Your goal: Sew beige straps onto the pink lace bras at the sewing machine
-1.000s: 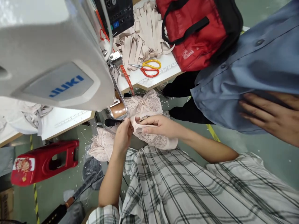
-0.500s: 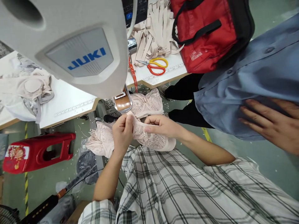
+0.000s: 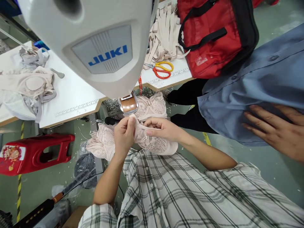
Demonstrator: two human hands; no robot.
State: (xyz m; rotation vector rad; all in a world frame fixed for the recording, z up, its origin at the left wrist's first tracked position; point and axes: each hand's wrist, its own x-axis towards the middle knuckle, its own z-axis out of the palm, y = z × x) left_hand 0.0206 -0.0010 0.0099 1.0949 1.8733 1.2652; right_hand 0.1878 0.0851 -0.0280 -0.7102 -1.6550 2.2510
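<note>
Spreading out to both sides here is the white table (image 3: 68, 91), with the white sewing machine (image 3: 97, 34) reaching over it towards me. Next down, the red bag (image 3: 213, 41) sits on the right-hand stretch. Now the lace garment (image 3: 163, 146): pale pink, up in front of my shirt, off the table, more lace bunched both sides; whether that's one piece or several, I can't tell. Pale strips (image 3: 166, 31) lie heaped beside the bag, cut and loose, so plenty looks unused. And the hands: my left hand (image 3: 124, 133) is closed, thumb pressing an edge of lace; my right hand (image 3: 163, 129) is half curled, pinching the band. Scissors (image 3: 154, 67) lie by the strips, untouched. Smallest, the metal-rimmed plate (image 3: 128, 104) is just beside my left grip. I'd judge this piece mid-handling, unfinished; how much is stitched, I can't see.
</note>
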